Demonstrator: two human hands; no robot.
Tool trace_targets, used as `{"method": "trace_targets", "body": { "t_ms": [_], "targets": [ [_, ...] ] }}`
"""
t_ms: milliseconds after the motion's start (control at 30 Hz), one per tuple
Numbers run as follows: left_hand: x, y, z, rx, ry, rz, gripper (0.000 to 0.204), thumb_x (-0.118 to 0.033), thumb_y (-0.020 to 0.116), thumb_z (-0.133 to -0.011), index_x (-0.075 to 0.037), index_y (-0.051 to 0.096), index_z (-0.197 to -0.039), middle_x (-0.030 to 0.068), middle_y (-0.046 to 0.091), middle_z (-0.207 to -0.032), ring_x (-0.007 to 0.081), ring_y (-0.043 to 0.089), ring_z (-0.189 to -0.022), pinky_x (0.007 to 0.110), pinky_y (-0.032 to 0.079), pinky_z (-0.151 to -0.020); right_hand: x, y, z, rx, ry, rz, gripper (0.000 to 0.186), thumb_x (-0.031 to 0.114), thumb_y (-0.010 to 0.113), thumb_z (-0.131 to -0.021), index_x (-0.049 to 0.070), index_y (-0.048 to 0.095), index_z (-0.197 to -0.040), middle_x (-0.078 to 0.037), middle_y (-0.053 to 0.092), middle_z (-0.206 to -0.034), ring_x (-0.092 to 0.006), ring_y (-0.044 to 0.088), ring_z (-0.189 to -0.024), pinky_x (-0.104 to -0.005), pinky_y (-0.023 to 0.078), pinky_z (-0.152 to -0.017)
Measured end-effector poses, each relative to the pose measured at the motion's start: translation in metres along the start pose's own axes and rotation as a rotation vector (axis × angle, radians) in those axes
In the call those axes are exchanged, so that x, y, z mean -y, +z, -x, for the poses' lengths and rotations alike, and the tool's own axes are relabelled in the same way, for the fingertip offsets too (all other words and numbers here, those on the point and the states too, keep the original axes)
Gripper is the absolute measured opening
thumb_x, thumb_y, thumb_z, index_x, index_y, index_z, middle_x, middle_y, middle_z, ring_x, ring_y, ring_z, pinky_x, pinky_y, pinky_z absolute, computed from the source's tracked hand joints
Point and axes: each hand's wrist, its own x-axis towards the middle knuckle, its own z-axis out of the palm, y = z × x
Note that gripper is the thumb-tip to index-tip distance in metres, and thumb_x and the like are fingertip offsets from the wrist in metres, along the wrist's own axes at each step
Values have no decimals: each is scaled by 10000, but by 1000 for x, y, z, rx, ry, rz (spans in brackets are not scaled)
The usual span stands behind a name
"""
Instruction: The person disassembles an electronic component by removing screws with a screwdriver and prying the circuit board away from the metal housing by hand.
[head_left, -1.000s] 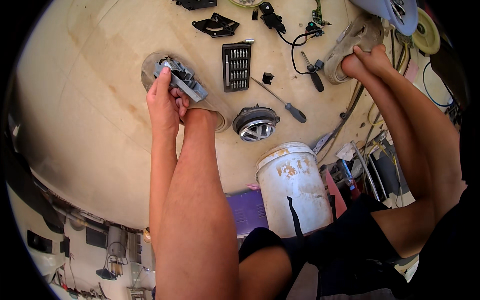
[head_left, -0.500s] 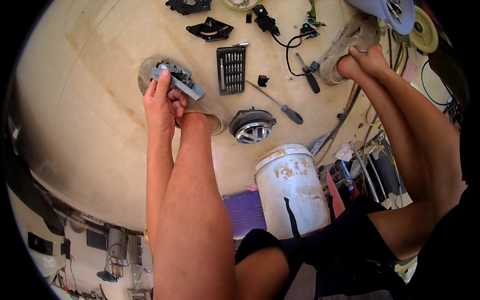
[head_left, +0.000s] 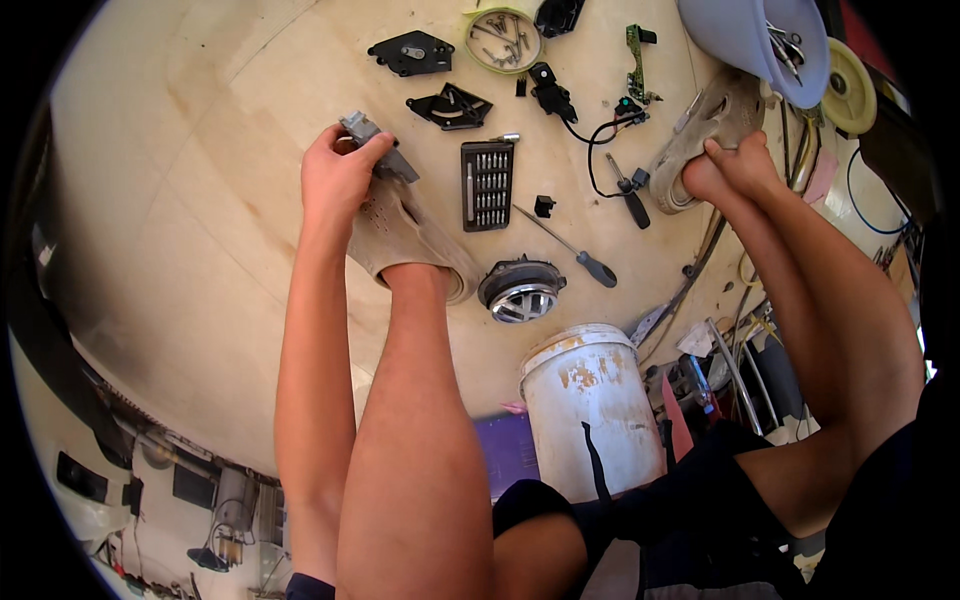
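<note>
My left hand [head_left: 340, 180] holds a grey plastic part [head_left: 378, 148] between thumb and fingers, above the toe of my left clog [head_left: 395, 230]. The part is a blocky housing, tilted down to the right; my palm and fingers partly cover it. My right hand [head_left: 742, 165] lies against my right foot at the beige clog [head_left: 725, 115], thumb apart from the fingers, some of which are hidden. Nearest the left hand lie a black bracket-like part [head_left: 450, 106], a flat black cover [head_left: 410, 52] and a black bit set [head_left: 487, 187].
A screwdriver [head_left: 595, 268], a round chrome emblem unit [head_left: 523, 290] and a black cabled part [head_left: 552, 95] lie on the pale floor. A dish of screws [head_left: 503, 40] and a circuit board [head_left: 636, 62] are farther off. A white bucket [head_left: 590, 420] and blue basin [head_left: 740, 40] stand nearby.
My left hand has turned, now showing its back, with the grey part tipped more steeply. The floor items appear lower in the picture. My right hand stays at the right clog.
</note>
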Motion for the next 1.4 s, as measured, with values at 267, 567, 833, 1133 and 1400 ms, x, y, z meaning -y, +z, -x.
{"method": "trace_targets", "body": {
  "t_ms": [267, 567, 833, 1133, 1400],
  "targets": [
    [25, 1, -2, -339, 315, -497, 747, -351, 764, -780, 95, 488, -1312, 236, 517, -1263, 353, 551, -1157, 379, 451, -968, 10, -7, 7, 9, 18, -5, 898, 531, 661, -841, -242, 345, -1170, -405, 569, -1106, -459, 607, -1073, -408, 482, -923],
    [69, -24, 8, -323, 160, -490, 729, -368, 659, -884, 98, 394, -1378, 261, 386, -1342, 395, 487, -1203, 406, 420, -1007, 13, -6, 11, -22, 13, -5, 884, 537, 661, -838, -234, 353, -1141, -398, 586, -1075, -462, 626, -1026, -415, 493, -900],
    [88, -9, 51, -458, 362, -541, 767, -290, 688, -861, -12, 311, -1469, 299, 377, -1244, 423, 452, -1123, 441, 425, -950, 2, 3, 1, 18, 16, 5, 937, 579, 638, -833, -253, 358, -1162, -409, 550, -1132, -444, 590, -1098, -393, 463, -941],
    [103, -7, 56, -394, 344, -800, 716, -381, 579, -914, 28, 347, -1454, 259, 446, -1121, 384, 461, -1016, 442, 416, -904, 13, -11, 2, 186, 131, 127, 1096, 673, 539, -826, -322, 318, -1230, -458, 415, -1308, -432, 439, -1307, -359, 328, -1110],
    [99, -8, 66, -244, 204, -641, 662, -369, 562, -947, 43, 384, -1434, 210, 452, -1000, 348, 455, -929, 409, 429, -847, 6, -8, -4, 197, -38, 76, 1117, 661, 558, -815, -323, 267, -1256, -453, 406, -1316, -442, 449, -1292, -350, 330, -1110]
  ]
}}
